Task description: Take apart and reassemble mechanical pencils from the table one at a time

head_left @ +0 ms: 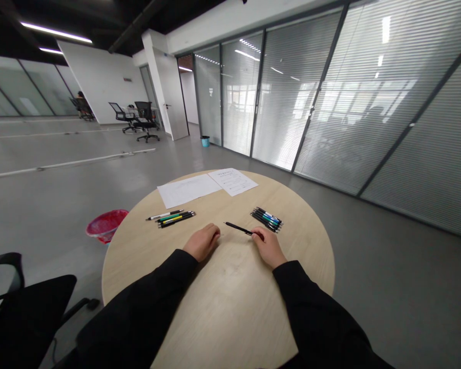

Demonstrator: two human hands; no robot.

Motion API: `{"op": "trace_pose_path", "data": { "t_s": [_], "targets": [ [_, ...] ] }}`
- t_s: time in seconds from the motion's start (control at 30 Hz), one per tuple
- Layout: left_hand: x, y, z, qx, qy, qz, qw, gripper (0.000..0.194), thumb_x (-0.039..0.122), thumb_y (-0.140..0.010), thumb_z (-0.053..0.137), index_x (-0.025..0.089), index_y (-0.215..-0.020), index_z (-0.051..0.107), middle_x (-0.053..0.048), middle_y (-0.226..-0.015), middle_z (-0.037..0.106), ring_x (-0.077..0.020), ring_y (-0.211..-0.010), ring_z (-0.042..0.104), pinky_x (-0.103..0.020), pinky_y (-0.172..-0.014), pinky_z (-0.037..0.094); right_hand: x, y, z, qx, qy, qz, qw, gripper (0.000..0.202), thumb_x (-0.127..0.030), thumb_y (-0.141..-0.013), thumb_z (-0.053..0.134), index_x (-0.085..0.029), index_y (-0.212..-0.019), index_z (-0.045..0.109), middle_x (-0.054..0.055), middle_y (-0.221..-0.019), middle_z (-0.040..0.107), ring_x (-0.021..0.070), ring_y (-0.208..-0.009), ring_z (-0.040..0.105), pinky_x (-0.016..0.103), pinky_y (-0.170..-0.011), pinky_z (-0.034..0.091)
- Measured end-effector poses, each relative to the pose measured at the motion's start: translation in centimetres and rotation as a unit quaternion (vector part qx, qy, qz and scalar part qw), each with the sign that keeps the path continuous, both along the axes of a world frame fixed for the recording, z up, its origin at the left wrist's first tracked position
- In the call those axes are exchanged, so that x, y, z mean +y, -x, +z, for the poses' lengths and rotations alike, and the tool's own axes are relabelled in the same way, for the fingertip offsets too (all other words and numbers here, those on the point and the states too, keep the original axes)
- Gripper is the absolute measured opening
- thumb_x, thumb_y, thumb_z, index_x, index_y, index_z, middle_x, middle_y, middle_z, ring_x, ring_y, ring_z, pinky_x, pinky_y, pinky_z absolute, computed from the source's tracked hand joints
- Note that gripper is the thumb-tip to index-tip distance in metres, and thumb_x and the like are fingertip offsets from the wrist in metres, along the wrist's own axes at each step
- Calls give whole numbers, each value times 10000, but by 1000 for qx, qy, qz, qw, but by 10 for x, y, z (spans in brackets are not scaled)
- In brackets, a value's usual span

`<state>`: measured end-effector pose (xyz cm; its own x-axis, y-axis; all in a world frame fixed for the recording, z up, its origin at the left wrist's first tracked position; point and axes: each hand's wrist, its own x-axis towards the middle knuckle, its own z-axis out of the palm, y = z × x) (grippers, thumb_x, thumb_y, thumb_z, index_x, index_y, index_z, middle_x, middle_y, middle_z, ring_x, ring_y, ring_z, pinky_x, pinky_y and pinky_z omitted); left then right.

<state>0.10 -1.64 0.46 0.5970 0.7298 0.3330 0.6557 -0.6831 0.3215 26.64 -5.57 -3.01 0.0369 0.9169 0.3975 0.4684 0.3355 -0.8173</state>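
Note:
My right hand (268,246) pinches a black mechanical pencil (238,228) by its back end, over the middle of the table. The pencil's thin tip points left, towards my left hand (203,242). That hand rests on the tabletop with its fingers curled in; what they hold, if anything, is hidden. Just beyond my right hand lies a group of dark, blue and teal pencils (267,219), side by side. Farther left, beyond my left hand, is another group of pencils (176,219) with black, green, yellow and white barrels.
Two sheets of paper, one mostly blank (188,190) and one printed (233,181), lie at the far side of the round wooden table (230,297). A red basin (106,225) and a black chair (30,312) stand left of it. Glass partitions (292,97) run along the right.

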Motion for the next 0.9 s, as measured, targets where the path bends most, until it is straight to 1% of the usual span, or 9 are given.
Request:
{"op": "trace_pose_path", "data": {
  "t_s": [0.1,0.23,0.37,0.63,0.9],
  "targets": [
    [3,3,0,-56,-12,34,998,206,290,-992,367,197,-908,531,-57,-860,600,-196,-762,555,-319,-708,441,1,0,-1,-1,-11,1,1000,196,-236,-867,533,-192,-939,711,53,-915,718,211,-846,641,335,-786,483],
    [6,6,-2,-73,-19,56,996,199,298,-996,368,201,-905,517,-53,-858,598,-198,-767,554,-322,-709,435,3,-1,-3,-8,-22,7,1000,209,-230,-865,533,-197,-950,722,59,-937,722,213,-863,643,342,-799,490],
    [7,6,-3,-72,-13,55,996,182,293,-991,381,206,-896,510,-52,-863,599,-198,-768,557,-317,-701,434,3,-1,-3,-12,-32,10,999,209,-224,-869,533,-197,-950,724,66,-949,722,218,-888,643,351,-822,491],
    [7,4,-4,-66,-20,42,997,189,297,-989,375,208,-892,510,-49,-850,592,-197,-754,558,-322,-698,439,1,1,0,-26,-31,11,999,201,-204,-873,534,-197,-941,723,59,-938,724,210,-867,642,338,-802,485],
    [4,3,0,-74,-7,45,996,187,295,-980,380,204,-893,518,-51,-846,592,-194,-749,546,-327,-700,438,0,1,1,-26,-27,11,999,195,-202,-878,536,-197,-939,721,57,-935,723,209,-870,642,333,-805,482]
  ]
}}
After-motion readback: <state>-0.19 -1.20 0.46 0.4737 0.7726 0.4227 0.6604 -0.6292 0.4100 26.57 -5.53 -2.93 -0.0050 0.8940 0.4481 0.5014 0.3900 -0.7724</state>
